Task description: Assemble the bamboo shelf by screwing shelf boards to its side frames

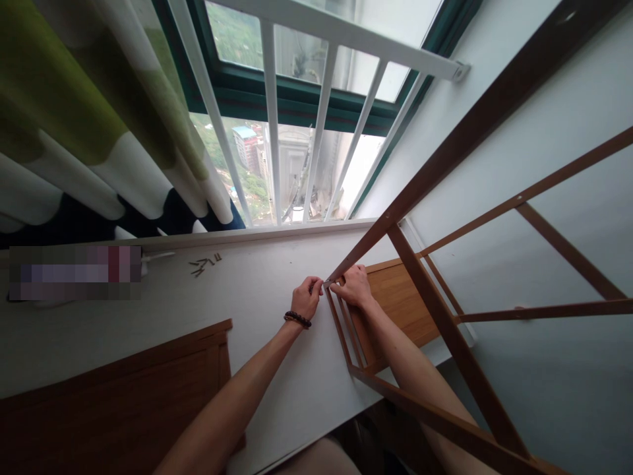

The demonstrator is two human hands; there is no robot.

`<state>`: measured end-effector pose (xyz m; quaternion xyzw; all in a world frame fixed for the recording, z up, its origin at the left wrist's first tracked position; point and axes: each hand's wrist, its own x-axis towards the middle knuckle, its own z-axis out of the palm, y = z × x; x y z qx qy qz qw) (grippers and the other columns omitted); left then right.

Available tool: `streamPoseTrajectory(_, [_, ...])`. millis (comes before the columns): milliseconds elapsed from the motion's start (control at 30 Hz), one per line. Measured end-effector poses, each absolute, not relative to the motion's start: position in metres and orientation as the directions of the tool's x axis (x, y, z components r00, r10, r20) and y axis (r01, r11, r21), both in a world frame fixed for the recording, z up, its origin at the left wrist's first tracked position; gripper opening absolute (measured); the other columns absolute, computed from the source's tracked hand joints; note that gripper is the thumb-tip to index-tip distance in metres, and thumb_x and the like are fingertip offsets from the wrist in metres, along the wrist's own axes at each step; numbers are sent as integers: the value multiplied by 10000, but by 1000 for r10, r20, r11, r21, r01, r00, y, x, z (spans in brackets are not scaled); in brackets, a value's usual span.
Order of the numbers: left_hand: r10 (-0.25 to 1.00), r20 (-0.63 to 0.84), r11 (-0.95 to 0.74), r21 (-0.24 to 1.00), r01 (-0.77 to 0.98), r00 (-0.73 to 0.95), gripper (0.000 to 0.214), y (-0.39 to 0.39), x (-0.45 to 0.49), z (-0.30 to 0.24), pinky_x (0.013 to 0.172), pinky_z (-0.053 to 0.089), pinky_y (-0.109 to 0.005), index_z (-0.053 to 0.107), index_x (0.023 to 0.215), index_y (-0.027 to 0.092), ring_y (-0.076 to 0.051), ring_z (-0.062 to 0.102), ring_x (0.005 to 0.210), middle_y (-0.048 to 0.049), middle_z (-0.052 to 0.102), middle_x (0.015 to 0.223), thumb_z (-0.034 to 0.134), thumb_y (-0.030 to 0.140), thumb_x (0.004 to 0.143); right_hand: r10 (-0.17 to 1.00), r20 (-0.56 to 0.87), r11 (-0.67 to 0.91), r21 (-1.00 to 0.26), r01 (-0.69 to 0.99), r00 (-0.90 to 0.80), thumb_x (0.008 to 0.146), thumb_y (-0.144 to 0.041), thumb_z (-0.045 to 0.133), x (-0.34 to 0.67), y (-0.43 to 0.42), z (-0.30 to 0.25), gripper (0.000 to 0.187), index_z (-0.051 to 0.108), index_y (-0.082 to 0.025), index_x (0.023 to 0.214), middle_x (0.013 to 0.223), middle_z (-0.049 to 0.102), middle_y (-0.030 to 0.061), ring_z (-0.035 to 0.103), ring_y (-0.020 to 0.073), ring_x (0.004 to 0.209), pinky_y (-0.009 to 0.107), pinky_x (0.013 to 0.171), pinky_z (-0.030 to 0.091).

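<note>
A brown wooden frame (425, 290) of thin bars leans over the white sill (257, 310), its corner resting near the middle. My left hand (306, 298), with a dark bead bracelet at the wrist, is closed in a pinch at that corner on a small metal piece I cannot make out. My right hand (352, 285) is closed on the frame's corner from the other side, fingertips almost touching the left hand's. A brown wooden panel (400, 300) lies flat under the frame.
Several small dark screws (204, 264) lie on the sill at the back left. Another wooden panel (123, 396) lies at the front left. White window bars (316, 132) and a green-and-white curtain (89, 112) stand behind. A white wall (544, 198) is on the right.
</note>
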<state>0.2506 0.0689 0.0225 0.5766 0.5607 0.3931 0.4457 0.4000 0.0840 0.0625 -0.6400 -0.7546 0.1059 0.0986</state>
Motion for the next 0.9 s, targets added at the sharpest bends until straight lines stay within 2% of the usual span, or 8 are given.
streamPoseTrajectory(200, [998, -50, 38, 962, 269, 37, 273, 67, 253, 21, 524, 402, -211, 560, 778, 176, -96, 499, 480, 16, 576, 580, 429, 413, 809, 987, 9, 160, -268, 950, -163, 710, -412, 525, 399, 84, 63, 224, 599, -201, 713, 744, 567, 18, 455, 174, 767, 308, 777, 236])
streamPoseTrajectory(633, [999, -7, -11, 935, 355, 48, 243, 68, 253, 22, 545, 405, -209, 558, 786, 185, -96, 502, 491, 23, 575, 581, 417, 378, 831, 985, 10, 171, -262, 950, -175, 711, -404, 522, 400, 84, 61, 216, 604, -206, 741, 746, 572, 15, 455, 175, 779, 311, 784, 232])
streamPoseTrajectory(800, [985, 105, -153, 890, 430, 133, 217, 68, 249, 25, 613, 409, -223, 570, 834, 185, -114, 543, 580, 7, 593, 629, 413, 335, 838, 985, 19, 169, -253, 953, -170, 706, -394, 530, 400, 83, 61, 208, 597, -198, 729, 752, 573, 17, 456, 176, 791, 307, 780, 232])
streamPoseTrajectory(900, [985, 60, -129, 881, 455, 164, 222, 74, 247, 29, 618, 406, -235, 584, 806, 179, -123, 544, 576, 1, 602, 617, 414, 320, 829, 985, 31, 173, -269, 947, -171, 705, -387, 533, 400, 83, 61, 199, 598, -201, 734, 750, 575, 11, 460, 170, 786, 303, 779, 234])
